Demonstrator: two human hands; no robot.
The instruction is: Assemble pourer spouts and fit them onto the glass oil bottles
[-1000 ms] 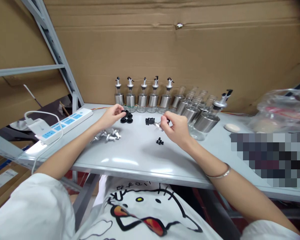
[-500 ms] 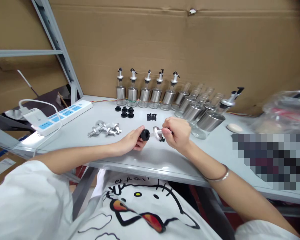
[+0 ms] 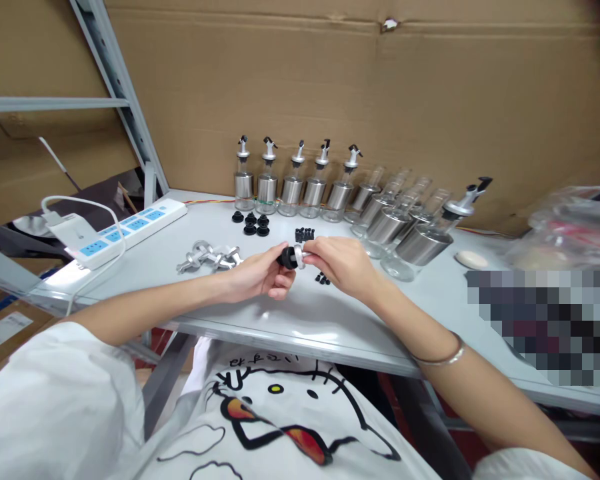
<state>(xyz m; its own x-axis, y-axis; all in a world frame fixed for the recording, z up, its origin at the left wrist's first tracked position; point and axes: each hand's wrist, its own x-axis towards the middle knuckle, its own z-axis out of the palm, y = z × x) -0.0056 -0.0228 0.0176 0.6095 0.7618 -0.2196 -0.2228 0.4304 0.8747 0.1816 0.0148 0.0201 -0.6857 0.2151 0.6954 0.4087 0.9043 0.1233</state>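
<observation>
My left hand [image 3: 263, 275] pinches a black rubber stopper [image 3: 287, 258] just above the grey table [image 3: 280, 320]. My right hand [image 3: 337, 263] is closed on a silver metal spout [image 3: 300, 253], whose end meets the stopper between the two hands. A pile of silver spouts [image 3: 210, 256] lies left of my left hand. More black stoppers [image 3: 253, 224] sit behind it. Small black caps [image 3: 305, 234] lie in a cluster behind the hands, and a few more small caps [image 3: 322, 279] lie under my right hand.
A row of steel-sleeved glass bottles with pourers [image 3: 295, 190] stands at the back by the cardboard wall. Bare bottles [image 3: 405, 223] lean to the right. A white power strip [image 3: 125, 233] lies at left. A clear plastic bag [image 3: 570, 227] is at far right.
My left hand picked a black stopper from the far group and brought it near. Both hands have now come together, the spout meeting the stopper.
</observation>
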